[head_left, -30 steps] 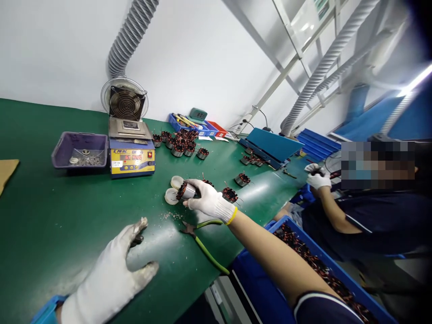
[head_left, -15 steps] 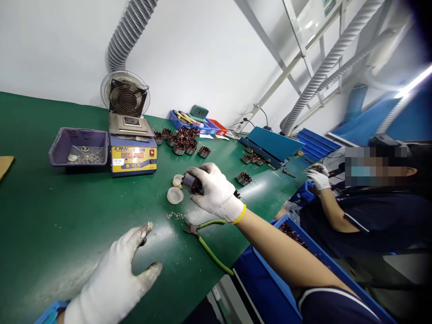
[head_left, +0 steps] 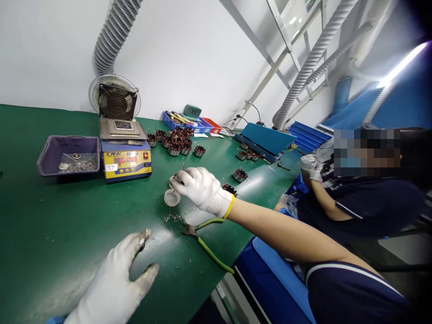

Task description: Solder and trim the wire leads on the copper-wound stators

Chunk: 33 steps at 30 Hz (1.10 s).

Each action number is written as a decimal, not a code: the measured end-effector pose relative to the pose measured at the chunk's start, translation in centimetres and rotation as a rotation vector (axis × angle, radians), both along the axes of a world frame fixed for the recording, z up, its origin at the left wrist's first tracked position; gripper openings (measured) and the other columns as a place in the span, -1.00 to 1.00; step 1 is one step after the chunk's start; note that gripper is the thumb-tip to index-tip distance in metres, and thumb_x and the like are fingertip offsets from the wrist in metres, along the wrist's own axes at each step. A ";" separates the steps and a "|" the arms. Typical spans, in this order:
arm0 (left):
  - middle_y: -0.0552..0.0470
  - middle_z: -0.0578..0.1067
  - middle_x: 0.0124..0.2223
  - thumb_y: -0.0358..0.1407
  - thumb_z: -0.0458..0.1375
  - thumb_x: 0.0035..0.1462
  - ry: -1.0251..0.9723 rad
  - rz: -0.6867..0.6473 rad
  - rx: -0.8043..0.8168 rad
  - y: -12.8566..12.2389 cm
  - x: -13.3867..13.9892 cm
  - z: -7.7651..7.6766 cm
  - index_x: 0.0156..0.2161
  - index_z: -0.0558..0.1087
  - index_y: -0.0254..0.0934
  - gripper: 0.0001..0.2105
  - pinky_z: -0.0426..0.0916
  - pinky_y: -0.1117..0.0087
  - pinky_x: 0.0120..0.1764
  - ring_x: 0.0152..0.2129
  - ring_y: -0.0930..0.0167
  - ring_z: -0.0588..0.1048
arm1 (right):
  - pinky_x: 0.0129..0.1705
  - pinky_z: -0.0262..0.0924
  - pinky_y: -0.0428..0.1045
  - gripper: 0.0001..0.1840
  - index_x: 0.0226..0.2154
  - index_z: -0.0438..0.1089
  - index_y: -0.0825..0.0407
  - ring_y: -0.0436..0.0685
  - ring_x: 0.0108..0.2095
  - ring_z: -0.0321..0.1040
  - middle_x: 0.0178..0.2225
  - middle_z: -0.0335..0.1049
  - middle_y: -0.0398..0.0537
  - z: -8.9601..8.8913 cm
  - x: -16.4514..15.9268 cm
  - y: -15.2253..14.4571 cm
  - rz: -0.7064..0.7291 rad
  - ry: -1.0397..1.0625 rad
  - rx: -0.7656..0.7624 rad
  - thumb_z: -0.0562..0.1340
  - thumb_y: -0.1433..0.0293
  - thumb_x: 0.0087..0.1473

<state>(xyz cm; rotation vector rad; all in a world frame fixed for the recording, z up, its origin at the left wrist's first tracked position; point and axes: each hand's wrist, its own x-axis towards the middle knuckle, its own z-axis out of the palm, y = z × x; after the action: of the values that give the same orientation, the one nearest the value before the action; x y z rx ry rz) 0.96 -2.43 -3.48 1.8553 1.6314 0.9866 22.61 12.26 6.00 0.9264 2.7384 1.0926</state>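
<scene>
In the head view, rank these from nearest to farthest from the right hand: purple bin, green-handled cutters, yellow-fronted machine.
1. Green-handled cutters: on the table, just on the near side of the right hand.
2. Yellow-fronted machine: left of that hand, farther back.
3. Purple bin: left of the machine, farthest.

A digital clock (head_left: 192, 111) (green-cased) stands just beside a blue tray (head_left: 168, 121).

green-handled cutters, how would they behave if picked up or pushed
The green-handled cutters would probably feel head-heavy, given the metal head. Their spread handles may swing inward when gripped. Lying flat, they'd likely slide rather than roll.
</scene>
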 end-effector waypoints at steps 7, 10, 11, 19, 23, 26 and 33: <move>-0.13 0.57 -0.07 -0.16 0.07 0.03 -0.023 -0.014 0.007 1.1 0.0 0.5 -0.06 0.51 -0.28 -0.60 0.52 0.23 -0.15 -0.21 0.23 0.58 | -0.28 0.01 0.09 -0.63 0.00 0.32 -0.08 0.24 -0.17 0.16 -0.06 0.30 0.09 7.4 -7.0 6.7 -0.021 0.212 0.189 -0.13 0.38 0.35; -0.13 0.57 -0.12 -0.18 0.07 0.04 -0.063 -0.015 -0.018 1.4 -0.2 1.2 -0.08 0.52 -0.28 -0.63 0.53 0.31 -0.20 -0.25 0.27 0.58 | -0.22 0.07 0.12 -0.65 -0.02 0.33 -0.03 0.30 -0.10 0.13 -0.01 0.25 0.11 10.1 -11.9 10.3 -0.001 0.216 0.132 -0.10 0.41 0.33; -0.13 0.57 -0.13 -0.19 0.07 0.05 -0.083 -0.023 -0.026 1.4 -0.2 1.4 -0.08 0.51 -0.28 -0.63 0.52 0.33 -0.21 -0.26 0.28 0.58 | -0.20 0.09 0.13 -0.65 -0.03 0.33 -0.02 0.30 -0.08 0.13 -0.01 0.24 0.12 10.6 -13.4 11.3 -0.011 0.216 0.107 -0.09 0.43 0.31; -0.09 0.53 -0.21 -0.23 0.06 0.12 -0.179 -0.049 -0.106 1.6 -0.7 1.2 -0.06 0.47 -0.28 -0.68 0.47 0.40 -0.28 -0.37 0.37 0.53 | -0.07 0.13 0.15 -0.71 -0.14 0.39 0.03 0.30 0.00 0.09 0.00 0.23 0.09 8.9 -18.5 14.0 -0.022 0.190 -0.068 0.01 0.52 0.22; -0.08 0.52 -0.22 -0.24 0.07 0.11 -0.208 -0.043 -0.097 1.6 -0.4 0.8 -0.06 0.47 -0.27 -0.69 0.46 0.41 -0.30 -0.39 0.37 0.51 | -0.06 0.15 0.16 -0.71 -0.13 0.39 0.02 0.32 0.02 0.10 0.01 0.24 0.10 9.0 -18.0 14.3 -0.061 0.268 -0.117 0.04 0.53 0.17; -0.08 0.52 -0.20 -0.24 0.07 0.11 -0.219 -0.038 -0.110 1.6 -0.3 0.7 -0.07 0.48 -0.26 -0.69 0.46 0.40 -0.29 -0.39 0.38 0.51 | -0.03 0.16 0.19 -0.65 -0.05 0.35 0.01 0.34 0.03 0.12 0.02 0.24 0.11 10.1 -17.1 14.7 -0.127 0.418 -0.143 0.12 0.50 0.09; -0.08 0.52 -0.19 -0.27 0.07 0.09 -0.213 -0.031 -0.130 1.8 -0.3 0.8 -0.05 0.47 -0.25 -0.68 0.45 0.37 -0.23 -0.33 0.35 0.52 | -0.36 0.25 -0.05 -0.47 -0.15 0.44 0.13 0.12 -0.35 0.38 -0.35 0.42 0.02 11.3 -16.2 16.5 -0.320 0.793 -0.445 0.18 0.05 0.01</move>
<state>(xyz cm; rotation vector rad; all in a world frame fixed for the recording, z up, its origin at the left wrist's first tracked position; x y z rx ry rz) 0.63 -0.67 -2.68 1.6256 1.4987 1.0034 6.43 28.73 17.26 1.9154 2.9737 0.0193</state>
